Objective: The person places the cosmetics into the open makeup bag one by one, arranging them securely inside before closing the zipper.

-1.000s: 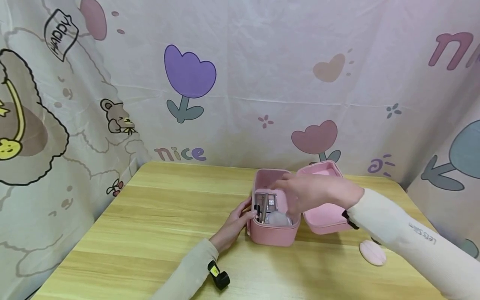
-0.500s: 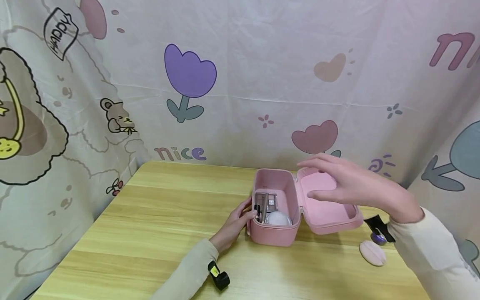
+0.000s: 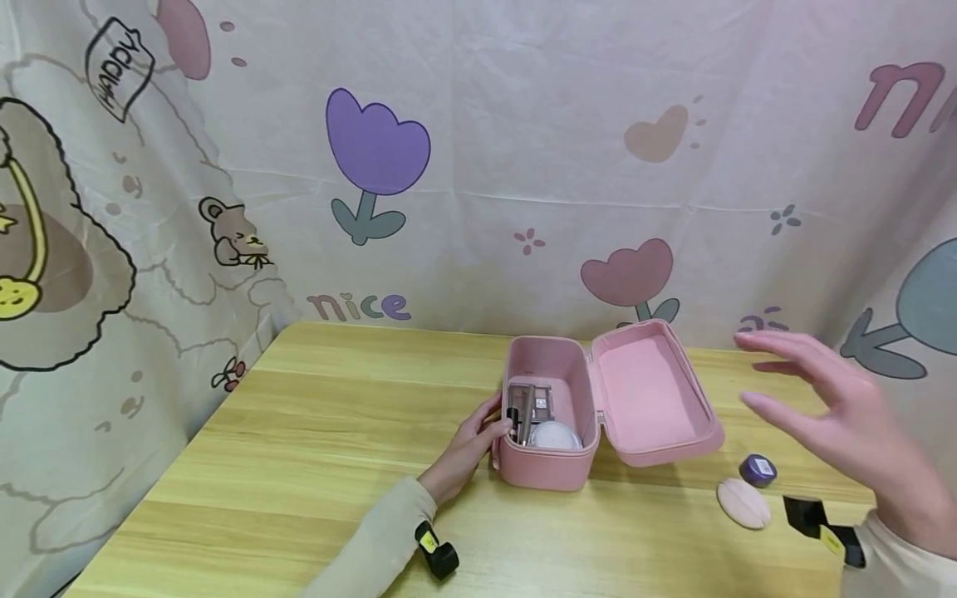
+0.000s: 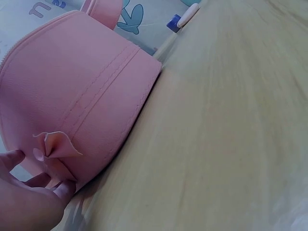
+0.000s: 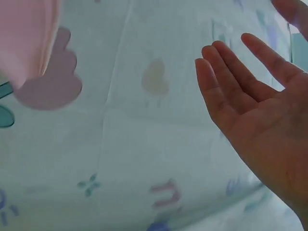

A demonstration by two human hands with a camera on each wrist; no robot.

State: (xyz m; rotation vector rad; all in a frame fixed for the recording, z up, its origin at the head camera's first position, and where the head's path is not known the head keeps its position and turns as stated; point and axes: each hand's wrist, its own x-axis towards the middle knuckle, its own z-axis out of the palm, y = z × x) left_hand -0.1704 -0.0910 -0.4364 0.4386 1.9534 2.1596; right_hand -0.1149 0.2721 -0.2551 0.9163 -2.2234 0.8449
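A pink makeup case (image 3: 549, 469) stands on the table, its lid (image 3: 650, 399) folded back to the right. Inside lie an eyeshadow palette (image 3: 542, 400), a slim brown tube (image 3: 527, 415), a black-capped tube (image 3: 512, 419) and a round white item (image 3: 555, 436). My left hand (image 3: 471, 440) holds the case's left side, thumb at the rim. In the left wrist view, fingertips (image 4: 65, 187) press by a small bow (image 4: 60, 144) on the outer wall. My right hand (image 3: 845, 407) hovers at the far right, fingers spread, holding nothing; its palm (image 5: 269, 115) shows bare in the right wrist view.
Right of the case, a small purple-lidded round jar (image 3: 758, 470) and a pale pink oval puff (image 3: 743, 503) lie close together on the wooden table (image 3: 336, 432). A printed curtain (image 3: 486, 124) hangs behind and along both sides.
My right hand has withdrawn from over the case, past the lid, to the far right, uncovering the case's contents and the jar. The left hand and the case have stayed put.
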